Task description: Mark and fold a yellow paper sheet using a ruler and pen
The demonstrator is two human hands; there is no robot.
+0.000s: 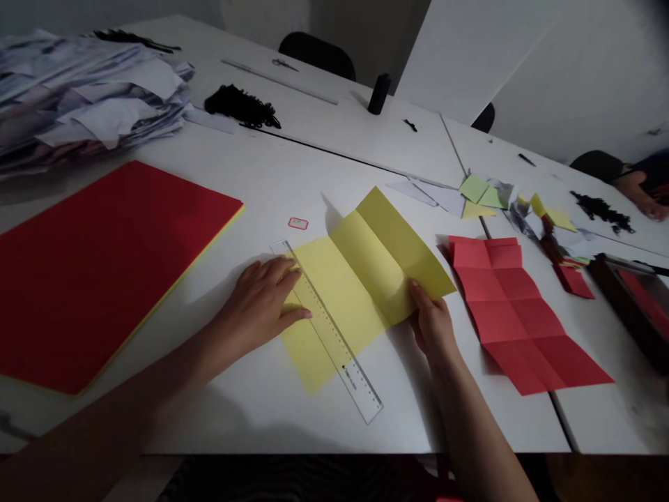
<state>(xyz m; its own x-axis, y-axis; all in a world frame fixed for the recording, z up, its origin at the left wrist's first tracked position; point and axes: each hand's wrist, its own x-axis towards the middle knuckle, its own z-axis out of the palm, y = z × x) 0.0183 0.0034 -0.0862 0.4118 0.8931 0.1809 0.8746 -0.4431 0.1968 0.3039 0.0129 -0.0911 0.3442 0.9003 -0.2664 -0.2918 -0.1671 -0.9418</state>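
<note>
- Yellow sheet [360,272]: on the white table [209,418], between the two hands. Left part lies flat; creased right part is raised and tilted.
- Ruler [339,348]: clear, set slantwise across the flat part of the yellow sheet — both ends extend past the paper.
- Left hand [266,293]: palm down over the ruler's far half, fingers lying side by side, thumb spread away from them.
- Right hand [433,321]: pinches the near edge of the raised part, thumb on top.
- Label [297,223]: small, red-bordered, just beyond the ruler's far end.
- Red sheet [515,307]: crease grid visible, right of the yellow sheet — apart from it.
- Red stack [120,272]: large sheets at left, yellow showing along the edge.
- Paper pile [99,104]: whitish, loosely heaped, beyond the red stack.
- Black bundle [240,106]: stringy, right of the paper pile.
- Bottle [379,94]: black, near the table's far edge.
</note>
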